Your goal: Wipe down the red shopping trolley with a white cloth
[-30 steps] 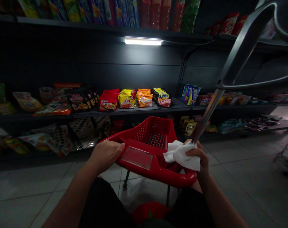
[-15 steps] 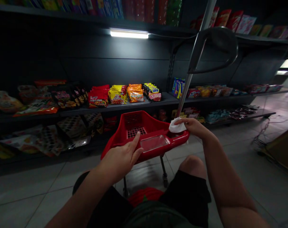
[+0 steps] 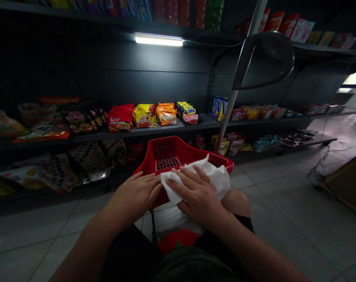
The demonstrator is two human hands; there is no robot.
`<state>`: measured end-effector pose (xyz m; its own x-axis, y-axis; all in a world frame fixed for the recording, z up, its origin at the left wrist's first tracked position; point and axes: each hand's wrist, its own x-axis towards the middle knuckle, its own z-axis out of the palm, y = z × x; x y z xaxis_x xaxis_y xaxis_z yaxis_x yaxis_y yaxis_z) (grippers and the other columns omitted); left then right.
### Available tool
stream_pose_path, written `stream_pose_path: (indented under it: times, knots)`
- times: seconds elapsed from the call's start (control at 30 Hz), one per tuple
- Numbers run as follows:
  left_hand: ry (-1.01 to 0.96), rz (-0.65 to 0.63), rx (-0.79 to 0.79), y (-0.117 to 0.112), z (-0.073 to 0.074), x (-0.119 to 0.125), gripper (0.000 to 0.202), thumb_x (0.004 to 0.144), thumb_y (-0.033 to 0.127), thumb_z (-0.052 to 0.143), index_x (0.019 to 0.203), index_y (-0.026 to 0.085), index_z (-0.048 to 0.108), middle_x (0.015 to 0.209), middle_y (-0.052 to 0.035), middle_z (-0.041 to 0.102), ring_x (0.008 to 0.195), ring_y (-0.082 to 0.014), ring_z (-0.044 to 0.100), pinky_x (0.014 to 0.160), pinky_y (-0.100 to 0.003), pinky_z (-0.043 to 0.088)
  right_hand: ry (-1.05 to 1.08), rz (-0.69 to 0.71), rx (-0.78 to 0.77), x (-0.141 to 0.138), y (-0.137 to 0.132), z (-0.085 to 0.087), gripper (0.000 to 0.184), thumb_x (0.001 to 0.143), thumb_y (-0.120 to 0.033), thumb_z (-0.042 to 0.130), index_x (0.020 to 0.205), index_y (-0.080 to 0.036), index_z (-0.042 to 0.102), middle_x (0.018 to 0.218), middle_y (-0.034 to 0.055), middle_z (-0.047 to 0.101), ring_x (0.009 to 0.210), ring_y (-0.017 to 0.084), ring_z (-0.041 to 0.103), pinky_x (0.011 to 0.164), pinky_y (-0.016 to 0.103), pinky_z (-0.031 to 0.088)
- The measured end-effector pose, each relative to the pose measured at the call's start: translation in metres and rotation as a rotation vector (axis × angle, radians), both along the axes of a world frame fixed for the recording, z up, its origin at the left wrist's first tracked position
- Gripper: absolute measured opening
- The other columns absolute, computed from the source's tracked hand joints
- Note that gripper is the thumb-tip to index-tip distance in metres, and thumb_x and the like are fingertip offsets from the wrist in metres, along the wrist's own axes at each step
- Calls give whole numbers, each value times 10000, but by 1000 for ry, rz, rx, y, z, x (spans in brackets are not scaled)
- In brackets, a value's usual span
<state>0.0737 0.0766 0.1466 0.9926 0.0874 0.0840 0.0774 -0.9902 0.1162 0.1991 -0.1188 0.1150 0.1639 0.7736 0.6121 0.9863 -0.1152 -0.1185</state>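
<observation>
A small red shopping cart (image 3: 187, 156) with a plastic basket stands between my knees and the shelves. Across its near handle panel lies a crumpled white cloth or wipe (image 3: 220, 177), which covers most of that panel. My right hand (image 3: 197, 194) presses the cloth down, fingers stretched over it. My left hand (image 3: 135, 194) rests on the handle's left end, fingers extended and close together, its fingertips near the cloth's left edge. The underside of both hands is hidden. A metal pole (image 3: 229, 111) rises at the cart's right side.
Dark shelves hold several snack packs, among them red (image 3: 121, 117), yellow (image 3: 144, 116) and orange (image 3: 166, 114) ones. A black loop (image 3: 291, 58) juts from the pole at head height. A box-like brown object (image 3: 346, 184) with cables stands on the tiled floor at right.
My right hand has brought the white cloth from the handle's right corner leftward across the panel, where it is now spread out. My left hand has shifted left and lowered its raised index finger.
</observation>
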Motion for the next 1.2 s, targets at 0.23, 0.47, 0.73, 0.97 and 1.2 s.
stream_pose_path:
  times: [0.23, 0.47, 0.73, 0.97, 1.2]
  knots:
    - [3, 70, -21, 14, -2, -7, 530, 1006, 321, 223, 1095, 212, 733, 1160, -58, 742, 1139, -218, 652, 1093, -412, 404, 51, -373, 26, 48, -39, -5, 431, 976, -360, 502, 1394, -268, 553, 1429, 71, 569, 1321, 270, 511, 1196, 542, 211]
    - [0, 33, -53, 7, 0, -7, 514, 1005, 353, 242, 894, 241, 732, 929, -30, 769, 934, -194, 699, 1045, -390, 446, -21, 59, -20, -22, 1, -9, 502, 957, -361, 528, 1452, -407, 460, 1526, -53, 456, 1433, 206, 380, 1223, 412, 230]
    - [-3, -11, -95, -11, -2, -17, 474, 1002, 420, 293, 963, 270, 741, 1061, -19, 765, 1072, -230, 681, 1109, -451, 427, 182, -340, 292, 114, -69, -42, 330, 995, -313, 411, 1206, -265, 660, 1274, 67, 641, 1286, 250, 499, 1140, 482, 324]
    - [-37, -243, -275, -20, -9, -44, 568, 972, 385, 454, 1525, 404, 322, 1537, 8, 458, 1428, -255, 410, 1144, -475, 412, 386, -322, 465, 164, -53, -52, 369, 997, -407, 360, 1092, -225, 667, 1225, 88, 621, 1248, 231, 503, 1114, 416, 354]
    - [-146, -175, -215, 51, -46, -9, 678, 933, 575, 478, 1530, 285, 341, 1584, -87, 380, 1512, -314, 207, 1215, -610, 48, 576, -194, 468, 233, -7, -57, 426, 965, -496, 368, 1082, -204, 655, 1206, 78, 618, 1177, 209, 527, 1105, 382, 354]
